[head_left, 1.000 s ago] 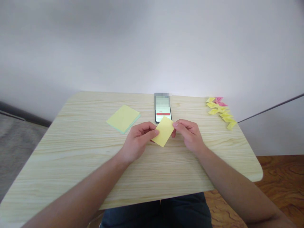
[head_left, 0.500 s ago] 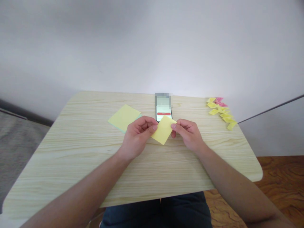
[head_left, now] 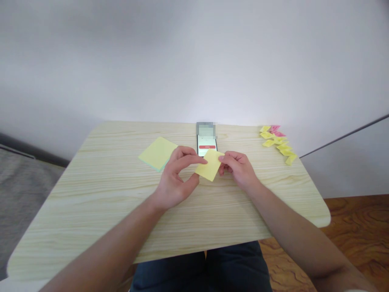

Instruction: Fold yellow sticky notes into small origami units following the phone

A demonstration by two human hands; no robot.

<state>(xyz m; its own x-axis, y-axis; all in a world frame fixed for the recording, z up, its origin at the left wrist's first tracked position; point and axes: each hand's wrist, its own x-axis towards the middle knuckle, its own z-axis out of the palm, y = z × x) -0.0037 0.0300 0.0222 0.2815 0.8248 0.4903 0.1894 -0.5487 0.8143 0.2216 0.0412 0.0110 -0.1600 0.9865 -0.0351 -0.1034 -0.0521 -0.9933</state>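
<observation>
In the head view, a small yellow square of paper (head_left: 210, 166) is held up over the table with one corner towards me. My right hand (head_left: 238, 168) pinches its right corner between thumb and fingers. At the left corner is my left hand (head_left: 179, 176), its index fingertip lying on the paper's face and its thumb at the lower left edge. Behind the paper stands a phone (head_left: 207, 142) with a lit screen, its lower end partly covered. Left of my left hand lies a stack of yellow paper (head_left: 158, 152) with a green sheet showing beneath.
Several folded yellow paper pieces (head_left: 278, 140) and pink ones (head_left: 277, 130) lie linked or close together at the table's back right. The pale wooden table (head_left: 106, 182) meets a white wall (head_left: 194, 61) at its back edge.
My left thumb has moved off the paper's face to its lower edge, and the index finger now reaches onto the face. The paper has tilted slightly. My right hand keeps its pinch.
</observation>
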